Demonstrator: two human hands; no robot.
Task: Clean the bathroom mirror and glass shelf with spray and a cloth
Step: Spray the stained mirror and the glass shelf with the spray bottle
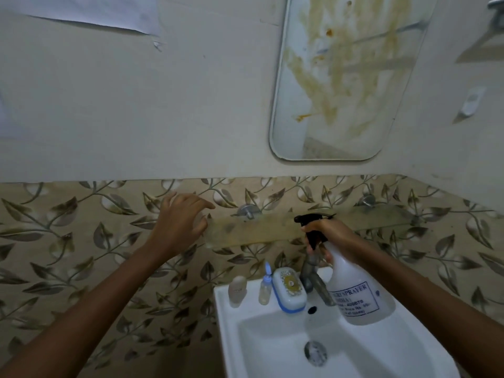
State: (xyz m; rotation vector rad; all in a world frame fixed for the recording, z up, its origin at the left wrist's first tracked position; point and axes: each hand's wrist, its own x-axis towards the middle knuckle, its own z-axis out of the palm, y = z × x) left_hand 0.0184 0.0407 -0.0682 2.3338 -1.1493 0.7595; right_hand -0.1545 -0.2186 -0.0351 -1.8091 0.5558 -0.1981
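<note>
The wall mirror [343, 85] hangs upper right, smeared with yellow-brown streaks. Below it a dirty glass shelf [261, 227] runs along the leaf-patterned tiles on two metal pegs. My right hand [331, 236] grips the black trigger head of a translucent white spray bottle [360, 293], nozzle pointing left over the shelf. My left hand [180, 222] hovers at the shelf's left end with fingers spread and loosely bent, holding nothing. No cloth is visible.
A white sink [272, 350] sits below, with a metal tap [313, 279]. On its rim stand a white and blue soap box [289, 290], a small dropper bottle [265, 287] and a small beige bottle [237, 291]. A white wall hook [471, 100] is right of the mirror.
</note>
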